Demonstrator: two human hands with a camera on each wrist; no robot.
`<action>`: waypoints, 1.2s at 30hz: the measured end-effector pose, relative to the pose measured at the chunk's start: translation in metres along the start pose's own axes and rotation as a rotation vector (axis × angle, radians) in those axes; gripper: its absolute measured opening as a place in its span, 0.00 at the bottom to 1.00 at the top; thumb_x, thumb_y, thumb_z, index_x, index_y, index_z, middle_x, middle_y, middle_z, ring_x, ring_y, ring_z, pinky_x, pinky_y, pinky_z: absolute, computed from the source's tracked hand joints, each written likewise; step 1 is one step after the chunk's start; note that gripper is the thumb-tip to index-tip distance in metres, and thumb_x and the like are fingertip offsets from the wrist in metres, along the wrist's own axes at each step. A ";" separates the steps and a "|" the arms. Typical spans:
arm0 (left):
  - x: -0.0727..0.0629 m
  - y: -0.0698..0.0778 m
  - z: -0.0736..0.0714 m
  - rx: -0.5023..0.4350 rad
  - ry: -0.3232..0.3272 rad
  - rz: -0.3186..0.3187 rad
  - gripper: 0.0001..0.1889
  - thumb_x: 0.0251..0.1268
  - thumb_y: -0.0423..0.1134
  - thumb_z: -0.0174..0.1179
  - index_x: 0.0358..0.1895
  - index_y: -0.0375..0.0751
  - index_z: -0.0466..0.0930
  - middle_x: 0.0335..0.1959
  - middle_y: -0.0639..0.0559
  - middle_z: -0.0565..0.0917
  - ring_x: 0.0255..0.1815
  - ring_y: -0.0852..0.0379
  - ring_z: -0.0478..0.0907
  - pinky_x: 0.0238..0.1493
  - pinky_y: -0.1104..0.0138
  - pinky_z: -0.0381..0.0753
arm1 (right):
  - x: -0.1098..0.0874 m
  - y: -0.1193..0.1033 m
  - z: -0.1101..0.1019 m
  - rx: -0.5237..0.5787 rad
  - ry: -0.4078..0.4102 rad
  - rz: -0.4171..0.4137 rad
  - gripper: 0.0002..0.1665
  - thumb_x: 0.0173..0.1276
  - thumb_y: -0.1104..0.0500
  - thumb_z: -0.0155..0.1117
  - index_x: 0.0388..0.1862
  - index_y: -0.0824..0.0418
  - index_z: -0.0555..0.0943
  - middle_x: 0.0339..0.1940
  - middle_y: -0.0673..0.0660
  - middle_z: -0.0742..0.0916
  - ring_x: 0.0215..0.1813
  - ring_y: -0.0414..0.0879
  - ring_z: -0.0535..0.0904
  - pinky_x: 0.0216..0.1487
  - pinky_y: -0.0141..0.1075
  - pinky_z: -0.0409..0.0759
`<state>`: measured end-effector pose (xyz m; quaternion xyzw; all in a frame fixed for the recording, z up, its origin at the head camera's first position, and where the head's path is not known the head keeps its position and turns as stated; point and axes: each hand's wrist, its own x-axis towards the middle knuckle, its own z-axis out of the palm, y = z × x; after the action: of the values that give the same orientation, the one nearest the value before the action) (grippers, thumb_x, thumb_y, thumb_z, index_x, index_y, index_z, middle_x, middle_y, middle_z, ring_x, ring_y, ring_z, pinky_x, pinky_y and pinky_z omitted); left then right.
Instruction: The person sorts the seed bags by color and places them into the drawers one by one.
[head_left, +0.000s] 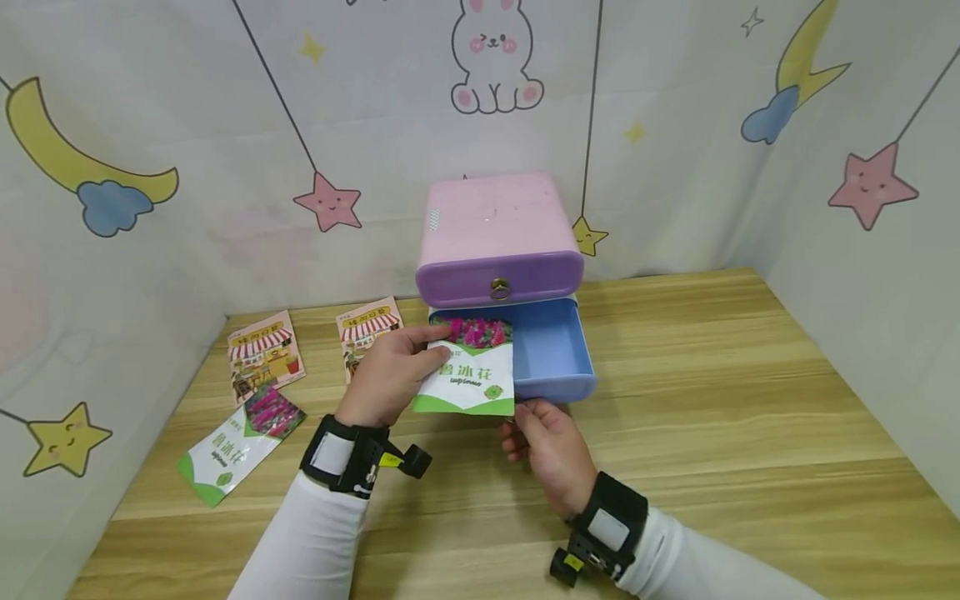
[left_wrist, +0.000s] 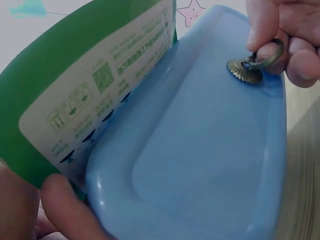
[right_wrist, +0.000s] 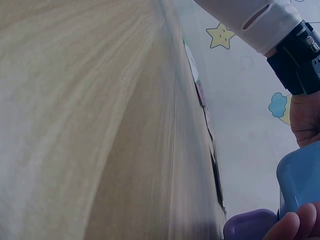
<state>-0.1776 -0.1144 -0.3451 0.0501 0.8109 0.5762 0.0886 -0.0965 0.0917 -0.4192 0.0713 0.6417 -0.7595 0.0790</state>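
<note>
My left hand [head_left: 386, 377] pinches a white-and-green seed packet [head_left: 474, 379] with pink flowers printed along its top. The packet overlaps the left part of the pulled-out blue drawer [head_left: 558, 387]; in the left wrist view its printed back [left_wrist: 107, 75] leans beside the drawer front [left_wrist: 205, 135]. With curled fingers my right hand [head_left: 555, 454] holds the brass ring pull [left_wrist: 272, 56] on that front. Above the blue drawer sits a pink box unit [head_left: 495, 212] with a closed purple drawer [head_left: 457, 283]. In the right wrist view, fingertips [right_wrist: 306, 220] show below the blue drawer.
Left on the wooden table [head_left: 720, 400] lie another flower packet [head_left: 240, 446] and a shop-print packet [head_left: 266, 354], its lower edge next to the flower packet. A second shop-print packet [head_left: 366, 323] lies behind my left hand. A white printed curtain [head_left: 390, 125] stands behind.
</note>
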 end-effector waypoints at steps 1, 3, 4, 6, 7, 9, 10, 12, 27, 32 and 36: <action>0.001 0.000 0.000 0.011 0.000 -0.003 0.22 0.75 0.39 0.62 0.69 0.40 0.81 0.47 0.42 0.92 0.26 0.61 0.84 0.26 0.72 0.80 | 0.000 0.000 0.000 0.004 0.003 0.004 0.16 0.86 0.60 0.45 0.46 0.71 0.78 0.35 0.55 0.85 0.36 0.44 0.80 0.39 0.34 0.82; 0.002 0.001 0.001 0.017 -0.003 -0.013 0.22 0.75 0.40 0.62 0.69 0.41 0.81 0.46 0.42 0.92 0.27 0.60 0.84 0.26 0.71 0.81 | 0.000 0.000 0.000 0.002 0.004 0.004 0.16 0.86 0.61 0.45 0.45 0.71 0.78 0.35 0.55 0.85 0.36 0.45 0.80 0.38 0.34 0.82; 0.003 0.001 0.001 0.023 -0.004 -0.016 0.22 0.76 0.40 0.62 0.69 0.41 0.81 0.46 0.43 0.91 0.27 0.60 0.84 0.26 0.71 0.81 | 0.000 0.000 0.000 0.001 0.005 0.003 0.16 0.86 0.61 0.45 0.45 0.70 0.77 0.36 0.56 0.85 0.36 0.45 0.80 0.38 0.34 0.82; 0.004 0.002 0.001 0.021 -0.009 -0.022 0.22 0.76 0.41 0.62 0.70 0.41 0.80 0.46 0.42 0.91 0.28 0.59 0.85 0.27 0.71 0.82 | -0.001 0.000 0.000 0.002 0.006 -0.002 0.15 0.85 0.61 0.46 0.45 0.70 0.77 0.35 0.56 0.85 0.35 0.45 0.80 0.38 0.34 0.82; 0.005 0.003 0.001 0.020 -0.013 -0.020 0.23 0.76 0.41 0.61 0.70 0.40 0.80 0.45 0.42 0.92 0.28 0.59 0.85 0.27 0.70 0.82 | -0.001 0.000 0.000 0.003 0.007 -0.002 0.15 0.85 0.61 0.46 0.45 0.70 0.77 0.35 0.56 0.85 0.35 0.44 0.80 0.38 0.34 0.82; 0.005 0.004 0.001 0.023 -0.014 -0.022 0.23 0.76 0.41 0.61 0.70 0.40 0.80 0.44 0.42 0.92 0.28 0.59 0.86 0.27 0.70 0.83 | -0.001 0.000 0.001 0.004 0.008 -0.002 0.14 0.85 0.61 0.46 0.45 0.69 0.77 0.35 0.55 0.85 0.35 0.44 0.80 0.37 0.34 0.82; 0.006 0.004 0.001 0.025 -0.013 -0.025 0.23 0.76 0.41 0.62 0.70 0.41 0.80 0.43 0.42 0.92 0.28 0.59 0.86 0.26 0.70 0.82 | -0.001 0.000 0.001 0.004 0.009 -0.002 0.14 0.85 0.61 0.47 0.46 0.69 0.77 0.35 0.55 0.85 0.35 0.44 0.80 0.37 0.34 0.82; 0.006 0.005 0.002 0.033 -0.013 -0.026 0.23 0.76 0.41 0.61 0.71 0.41 0.80 0.43 0.43 0.92 0.28 0.59 0.86 0.26 0.70 0.82 | -0.001 0.000 0.001 0.005 0.010 -0.002 0.14 0.85 0.61 0.47 0.46 0.69 0.77 0.36 0.55 0.85 0.35 0.44 0.80 0.37 0.34 0.82; 0.015 0.016 0.005 0.171 -0.003 -0.022 0.23 0.77 0.39 0.57 0.72 0.40 0.79 0.56 0.45 0.87 0.21 0.60 0.73 0.20 0.69 0.65 | 0.000 0.000 0.001 0.017 0.006 0.007 0.13 0.85 0.60 0.47 0.44 0.67 0.77 0.35 0.54 0.86 0.35 0.44 0.80 0.38 0.34 0.81; 0.019 0.018 0.009 0.228 0.012 -0.014 0.23 0.77 0.40 0.57 0.71 0.39 0.79 0.65 0.47 0.84 0.41 0.54 0.82 0.30 0.68 0.73 | 0.000 0.001 0.000 0.019 0.001 -0.002 0.13 0.85 0.60 0.48 0.45 0.67 0.77 0.35 0.54 0.86 0.35 0.44 0.80 0.38 0.34 0.81; 0.022 0.018 0.011 0.269 0.025 -0.004 0.23 0.77 0.40 0.57 0.71 0.39 0.79 0.69 0.46 0.82 0.55 0.50 0.79 0.43 0.65 0.76 | 0.001 0.001 -0.001 0.024 -0.007 0.001 0.13 0.85 0.61 0.47 0.44 0.66 0.77 0.35 0.53 0.86 0.36 0.44 0.80 0.38 0.34 0.81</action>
<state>-0.1974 -0.0943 -0.3334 0.0529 0.8821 0.4625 0.0720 -0.0968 0.0922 -0.4205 0.0700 0.6322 -0.7673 0.0810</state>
